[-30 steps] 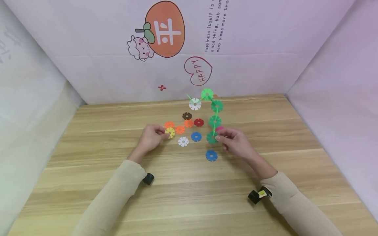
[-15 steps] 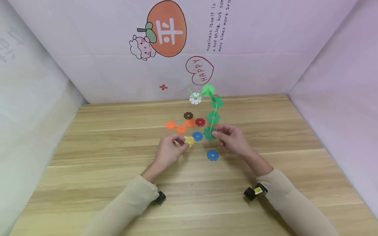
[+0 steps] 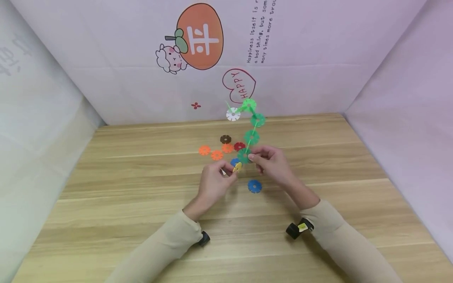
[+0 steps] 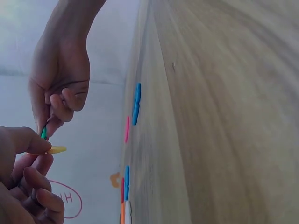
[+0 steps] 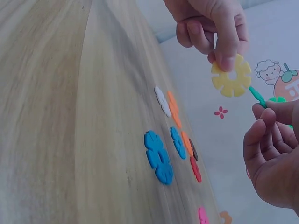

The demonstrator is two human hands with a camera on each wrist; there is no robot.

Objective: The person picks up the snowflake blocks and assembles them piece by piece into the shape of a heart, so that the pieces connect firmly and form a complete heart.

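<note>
My left hand (image 3: 214,181) pinches a yellow notched building disc (image 5: 237,87) between thumb and fingers. In the head view this disc is tilted nearly edge-on. My right hand (image 3: 274,167) grips the lowest green disc of a linked chain of notched discs (image 3: 251,137). The chain curves upward and ends at the upper left in a white disc (image 3: 233,114) with a light green one on it. Seen from the right wrist, the yellow disc's rim is right beside the edge of the held green disc (image 5: 257,96); whether they touch, I cannot tell.
Loose discs lie on the wooden table (image 3: 148,220): a blue one (image 3: 255,186) in front, another blue one (image 5: 178,143), a white one (image 5: 162,101), a red one (image 3: 239,146), a brown one (image 3: 225,139), several orange ones (image 3: 204,150) and a pink one (image 5: 203,215). A printed white backdrop (image 3: 134,94) stands behind.
My left hand has carried the yellow disc rightward from beside the orange discs to the chain's lower end, turning it edge-on. My right hand has shifted slightly left and farther back with the chain.
</note>
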